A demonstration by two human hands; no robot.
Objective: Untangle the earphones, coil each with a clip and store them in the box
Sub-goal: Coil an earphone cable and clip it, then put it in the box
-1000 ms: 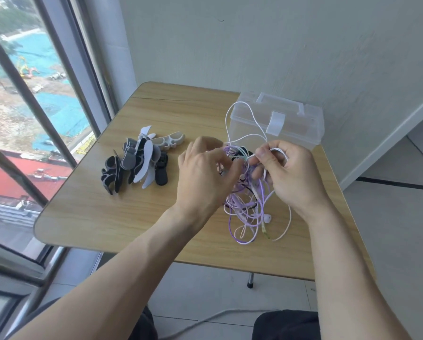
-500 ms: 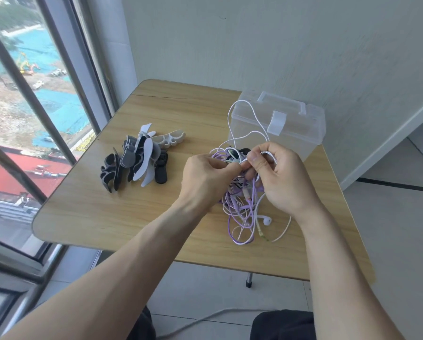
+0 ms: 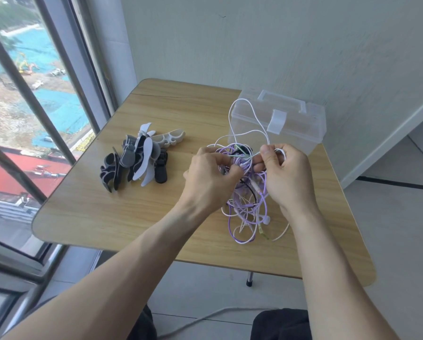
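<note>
Two bare forearms enter from the bottom edge and meet at centre right of the frame over a wooden worktop (image 3: pixel 87 217). Left hand (image 3: pixel 209 179): fingers curled into the tangle of earphones (image 3: pixel 248 192), grip closed on a bunch of purple cord. Right hand (image 3: pixel 287 175): thumb and forefinger pinching a white cord at the top of the same tangle, other fingers curled round more strands. The tangle is a mix of purple, white, black and a pale green strand; held between both hands, with its lower loops hanging toward the near edge of the worktop. A white earbud (image 3: pixel 266 220) hangs at the lower right of the mass; a plug tip shows just below it. One white loop rises above the hands, in front of the box. Left of the hands, well apart from the tangle, a heap of clips (image 3: pixel 138 159) lies on the worktop, in black, grey, white and beige. Beyond the hands, at the far right corner of the worktop, stands a clear plastic box (image 3: pixel 296 131), lid down, latch folded over its front, handle flat on top. Wall behind; window along the left of the frame.
</note>
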